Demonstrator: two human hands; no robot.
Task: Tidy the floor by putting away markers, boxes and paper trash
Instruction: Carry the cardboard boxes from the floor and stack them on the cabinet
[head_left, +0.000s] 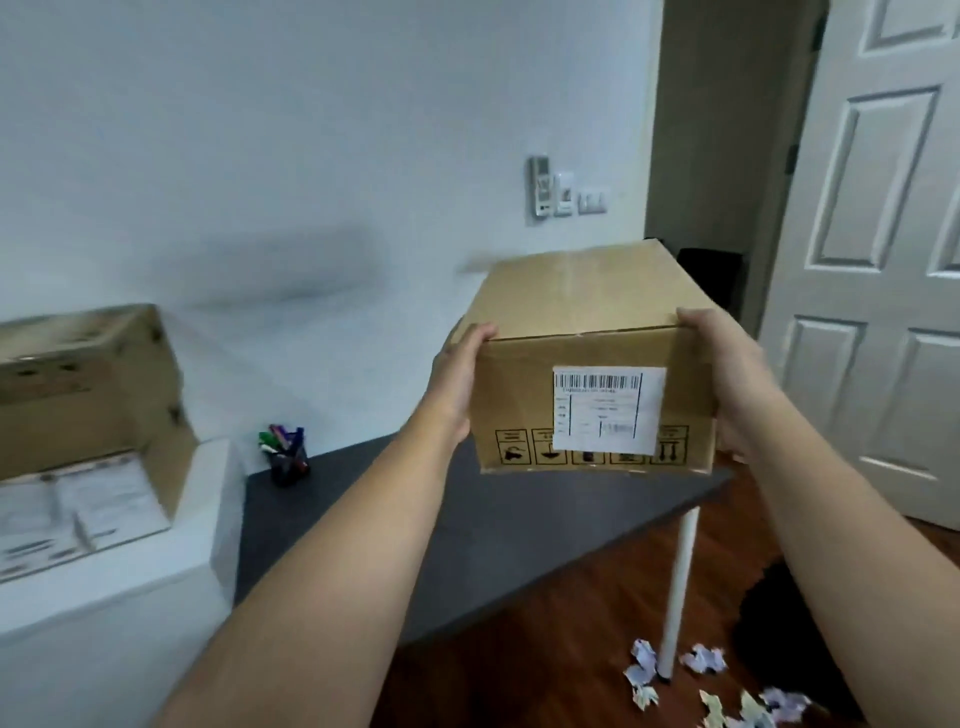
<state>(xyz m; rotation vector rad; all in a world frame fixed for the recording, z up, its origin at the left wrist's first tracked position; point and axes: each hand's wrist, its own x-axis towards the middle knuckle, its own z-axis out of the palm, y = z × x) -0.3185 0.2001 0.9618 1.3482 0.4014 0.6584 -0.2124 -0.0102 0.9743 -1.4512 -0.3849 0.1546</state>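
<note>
I hold a closed brown cardboard box (587, 332) with a white barcode label in the air above the dark grey table (467, 530). My left hand (460, 379) presses its left side and my right hand (727, 384) grips its right side. A dark cup of coloured markers (285, 454) stands on the table's far left part. Several crumpled paper balls (701, 675) lie on the wooden floor around the white table leg (678, 587).
An open cardboard box (88, 410) with papers inside sits on a white unit (156, 561) at the left. A white panelled door (878, 260) stands at the right beside a dark doorway. A black shape (769, 623) lies on the floor at lower right.
</note>
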